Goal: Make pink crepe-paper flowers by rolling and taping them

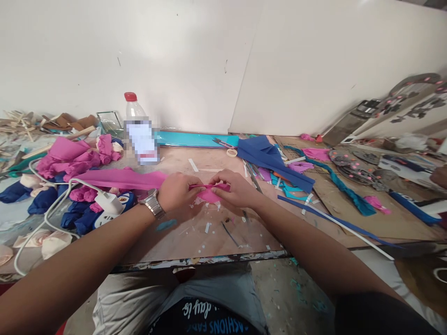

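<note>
At the middle of the table, a pink fabric piece [210, 195] is stretched between my two hands just above the surface. My left hand [179, 190], with a metal watch on its wrist, pinches the left end of its folded upper edge. The right end is pinched between thumb and fingers of my right hand [233, 188]. A long pink strip [120, 179] runs left from behind my left hand toward a heap of bunched pink fabric [66, 156]. Whether the strip joins the held piece is hidden by my left hand.
Bottle [130, 104] and lit phone stand behind my left hand. Small snips [223, 143], a tape roll [231, 152] and blue fabric [270, 160] lie behind and right. A white charger [109, 203] with cable is at left. At the right edge, another person's hand [439, 177] shows.
</note>
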Motion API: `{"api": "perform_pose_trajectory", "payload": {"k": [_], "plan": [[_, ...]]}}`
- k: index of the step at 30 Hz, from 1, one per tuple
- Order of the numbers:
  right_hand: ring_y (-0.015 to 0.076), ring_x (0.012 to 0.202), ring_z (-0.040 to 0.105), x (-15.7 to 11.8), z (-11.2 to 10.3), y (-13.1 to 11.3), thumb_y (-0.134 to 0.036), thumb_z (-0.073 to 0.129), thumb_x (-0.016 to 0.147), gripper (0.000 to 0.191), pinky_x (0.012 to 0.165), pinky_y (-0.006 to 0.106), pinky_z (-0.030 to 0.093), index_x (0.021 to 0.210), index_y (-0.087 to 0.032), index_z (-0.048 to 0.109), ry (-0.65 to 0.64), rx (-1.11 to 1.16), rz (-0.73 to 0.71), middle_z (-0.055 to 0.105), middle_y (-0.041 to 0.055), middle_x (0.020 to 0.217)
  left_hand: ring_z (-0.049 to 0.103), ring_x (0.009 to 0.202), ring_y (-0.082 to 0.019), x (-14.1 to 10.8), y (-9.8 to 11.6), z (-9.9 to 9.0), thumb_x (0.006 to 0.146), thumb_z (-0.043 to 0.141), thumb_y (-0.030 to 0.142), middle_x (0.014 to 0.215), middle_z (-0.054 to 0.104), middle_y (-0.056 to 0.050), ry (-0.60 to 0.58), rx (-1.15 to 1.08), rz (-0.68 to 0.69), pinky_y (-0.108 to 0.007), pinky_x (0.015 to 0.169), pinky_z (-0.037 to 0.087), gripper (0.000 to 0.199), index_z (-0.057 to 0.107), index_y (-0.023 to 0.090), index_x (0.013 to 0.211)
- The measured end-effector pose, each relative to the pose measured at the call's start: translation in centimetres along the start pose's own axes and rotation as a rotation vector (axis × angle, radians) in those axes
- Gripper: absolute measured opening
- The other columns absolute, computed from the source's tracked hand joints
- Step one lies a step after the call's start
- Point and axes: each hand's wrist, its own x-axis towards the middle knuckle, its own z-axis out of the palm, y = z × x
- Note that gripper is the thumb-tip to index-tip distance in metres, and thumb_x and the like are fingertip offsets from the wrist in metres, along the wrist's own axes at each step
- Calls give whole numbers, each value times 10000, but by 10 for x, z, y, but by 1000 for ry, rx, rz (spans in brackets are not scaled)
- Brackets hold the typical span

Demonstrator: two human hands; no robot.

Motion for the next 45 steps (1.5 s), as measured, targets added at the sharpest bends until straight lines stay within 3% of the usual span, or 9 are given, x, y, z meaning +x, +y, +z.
{"api": "perform_pose_trajectory", "payload": {"k": [10, 18, 26, 36, 41, 45], "plan": [[190, 843, 694, -1, 0, -3, -308, 686, 915, 137, 795, 317, 513, 933, -206, 775, 117, 27, 15, 777, 54, 888, 574, 628, -138, 1, 0, -3, 975, 555, 443, 702, 725, -28, -34, -201, 41, -266, 613, 344, 380, 768, 175, 810], [183, 835, 717, -2, 0, -6, -250, 702, 889, 120, 807, 310, 536, 940, -215, 804, 153, 53, -3, 800, 51, 887, 538, 590, -130, 1, -2, -5, 945, 558, 435, 635, 668, -12, -149, -373, 32, -248, 565, 352, 382, 683, 157, 714], [183, 864, 727, -2, -1, -6, -262, 709, 896, 115, 816, 305, 548, 948, -230, 807, 125, 85, -69, 806, 46, 910, 609, 657, -145, 4, -10, -1, 860, 556, 254, 726, 721, -15, -199, -485, 24, -249, 632, 445, 215, 747, 158, 841], [172, 827, 717, -2, 0, -6, -256, 702, 904, 113, 786, 295, 552, 924, -229, 811, 160, 106, -106, 793, 47, 877, 643, 780, -168, 5, -11, -3, 809, 462, 158, 866, 754, -23, -168, -471, 36, -270, 729, 476, 346, 777, 162, 952], [173, 818, 716, -3, 0, -6, -268, 700, 912, 113, 781, 298, 558, 916, -231, 807, 175, 96, -98, 790, 47, 866, 607, 718, -160, 3, -7, -6, 870, 544, 259, 792, 720, -21, -208, -468, 45, -270, 687, 459, 230, 747, 154, 900], [173, 816, 711, -3, 0, -7, -294, 694, 928, 126, 767, 301, 557, 917, -236, 805, 173, 80, -127, 786, 49, 858, 561, 677, -148, 2, -4, -8, 945, 560, 469, 725, 667, -19, -214, -460, 57, -265, 647, 428, 372, 711, 148, 833]]}}
